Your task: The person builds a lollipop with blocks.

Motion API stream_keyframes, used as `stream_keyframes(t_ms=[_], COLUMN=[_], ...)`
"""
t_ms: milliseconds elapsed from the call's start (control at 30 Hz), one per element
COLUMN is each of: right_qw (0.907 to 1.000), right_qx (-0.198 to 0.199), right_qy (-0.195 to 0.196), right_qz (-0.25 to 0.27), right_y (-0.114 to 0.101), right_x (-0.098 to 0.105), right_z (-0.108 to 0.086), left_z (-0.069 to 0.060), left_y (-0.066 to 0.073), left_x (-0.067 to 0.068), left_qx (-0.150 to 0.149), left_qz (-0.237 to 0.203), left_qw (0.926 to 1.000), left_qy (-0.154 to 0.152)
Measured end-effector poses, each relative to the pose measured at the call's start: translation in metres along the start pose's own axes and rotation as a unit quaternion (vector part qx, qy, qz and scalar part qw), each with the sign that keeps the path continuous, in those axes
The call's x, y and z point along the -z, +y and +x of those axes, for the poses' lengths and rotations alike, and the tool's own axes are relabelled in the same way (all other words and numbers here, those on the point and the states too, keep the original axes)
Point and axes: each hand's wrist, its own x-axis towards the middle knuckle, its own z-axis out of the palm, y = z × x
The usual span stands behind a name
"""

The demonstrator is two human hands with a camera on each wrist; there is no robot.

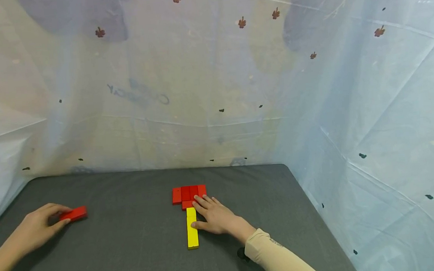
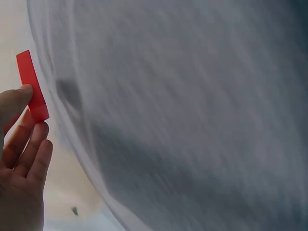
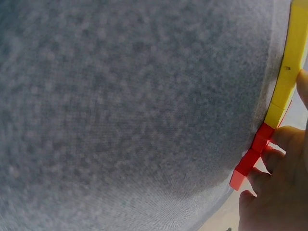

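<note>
Between thumb and fingers, my left hand point(image 1: 36, 228) pinches a red block point(image 1: 78, 213) at the left of the head view. The left wrist view shows that red block point(image 2: 30, 79) as long and narrow, with the thumb across one face. Near the back middle of the table, several red blocks point(image 1: 185, 193) lie side by side in a group. A yellow strip point(image 1: 193, 237) with a seam near its far end runs from them toward me. My right hand point(image 1: 217, 218) lies over their right side, fingers extended onto the red blocks, thumb at the yellow strip. Its fingertips cover part of the group.
A dark grey cloth-covered table point(image 1: 133, 246) spreads beneath both hands. Behind it and along its right side hangs a pale, translucent curtain point(image 1: 196, 77) printed with leaves. Dark wrist straps point(image 1: 243, 254) show at both sleeves.
</note>
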Motion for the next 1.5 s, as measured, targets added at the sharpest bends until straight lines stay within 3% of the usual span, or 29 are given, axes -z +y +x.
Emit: stream_keyframes(t_ms=[500, 867, 1167, 1500], right_qw=[0.9999, 0.9999, 1.0, 1.0], right_qx=[0.005, 0.003, 0.002, 0.001], right_qy=[0.002, 0.004, 0.0, -0.001], right_qz=[0.012, 0.009, 0.007, 0.009], right_y=[0.0, 0.002, 0.001, 0.003], right_x=[0.0, -0.002, 0.0, -0.003], right_z=[-0.001, 0.0, 0.001, 0.003], left_z=[0.032, 0.058, 0.083, 0.109], left_y=[0.058, 0.094, 0.123, 0.148], left_x=[-0.02, -0.043, -0.061, -0.084], left_qx=[-0.035, -0.069, -0.064, -0.077], left_qz=[-0.054, -0.089, -0.125, -0.138], left_qw=[0.9979, 0.9935, 0.9899, 0.9865], left_qy=[0.001, 0.016, -0.016, -0.042])
